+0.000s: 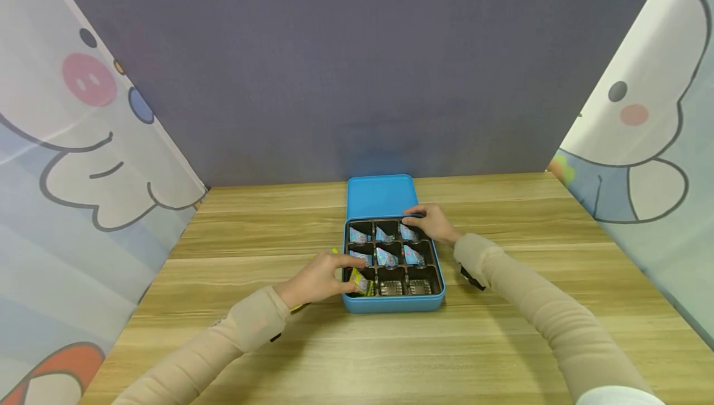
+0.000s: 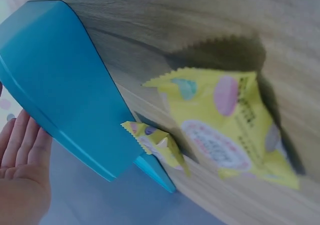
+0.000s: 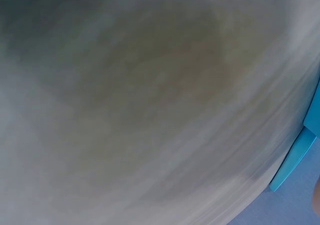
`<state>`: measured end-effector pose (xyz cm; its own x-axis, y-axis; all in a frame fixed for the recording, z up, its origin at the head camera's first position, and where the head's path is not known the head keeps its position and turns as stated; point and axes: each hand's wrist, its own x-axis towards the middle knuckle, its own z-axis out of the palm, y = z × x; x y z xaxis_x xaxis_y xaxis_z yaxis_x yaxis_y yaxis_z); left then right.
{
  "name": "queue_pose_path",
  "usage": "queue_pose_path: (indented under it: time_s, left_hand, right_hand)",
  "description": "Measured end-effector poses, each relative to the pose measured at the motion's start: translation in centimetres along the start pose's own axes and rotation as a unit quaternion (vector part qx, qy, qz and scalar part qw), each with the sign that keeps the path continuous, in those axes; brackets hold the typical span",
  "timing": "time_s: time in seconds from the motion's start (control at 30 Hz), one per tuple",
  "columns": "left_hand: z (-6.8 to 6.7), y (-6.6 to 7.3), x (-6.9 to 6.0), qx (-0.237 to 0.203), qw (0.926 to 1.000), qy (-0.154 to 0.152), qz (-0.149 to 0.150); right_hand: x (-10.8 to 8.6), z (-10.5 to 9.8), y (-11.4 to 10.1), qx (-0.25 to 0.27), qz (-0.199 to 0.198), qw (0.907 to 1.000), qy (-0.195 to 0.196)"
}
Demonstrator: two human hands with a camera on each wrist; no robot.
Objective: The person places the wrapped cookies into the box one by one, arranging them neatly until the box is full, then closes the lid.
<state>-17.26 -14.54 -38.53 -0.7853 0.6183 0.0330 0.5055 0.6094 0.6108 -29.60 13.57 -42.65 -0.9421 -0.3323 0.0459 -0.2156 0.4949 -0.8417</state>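
A blue box [image 1: 395, 304] with a dark divided tray sits on the table, and its blue lid [image 1: 382, 197] lies behind it. My left hand [image 1: 319, 278] pinches a yellow wrapped candy [image 1: 362, 283] in the front left compartment, thumb at its near side and fingers above. In the left wrist view the left hand [image 2: 24, 170] is beside the box, its candy hidden. At the back right corner, my right hand [image 1: 435, 222] grips the rim, thumb inside and fingers outside. Blue wrapped candies [image 1: 387, 257] lie in the back and middle rows.
Two more yellow wrapped candies lie on the table left of the box; the left wrist view shows one large [image 2: 225, 125] and another smaller candy [image 2: 159, 144] near the box wall. A grey panel [image 1: 357, 82] stands behind the wooden table [image 1: 234, 225], with cartoon-printed sheets at both sides.
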Motion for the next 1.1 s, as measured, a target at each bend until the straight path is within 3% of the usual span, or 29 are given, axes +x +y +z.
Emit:
queue_pose_path:
  time_s: [0.2, 0.5, 0.73, 1.1]
  left_hand:
    - [-0.1, -0.4, -0.1, -0.062, 0.998, 0.006, -0.016]
    - [-0.1, -0.8, -0.1, -0.099, 0.9949, 0.01, -0.014]
    - [-0.8, -1.4, -0.5, -0.133, 0.9893, 0.056, -0.017]
    - [-2.6, -3.2, -0.3, -0.138, 0.9851, 0.102, -0.004]
  right_hand:
    - [0.0, 0.0, 0.1, -0.002, 0.008, 1.0, -0.004]
    - [-0.2, 0.0, 0.0, -0.002, 0.002, 1.0, -0.001]
    - [-0.2, 0.2, -0.1, 0.002, 0.001, 1.0, -0.008]
    - [-0.1, 0.0, -0.1, -0.003, 0.001, 1.0, 0.0]
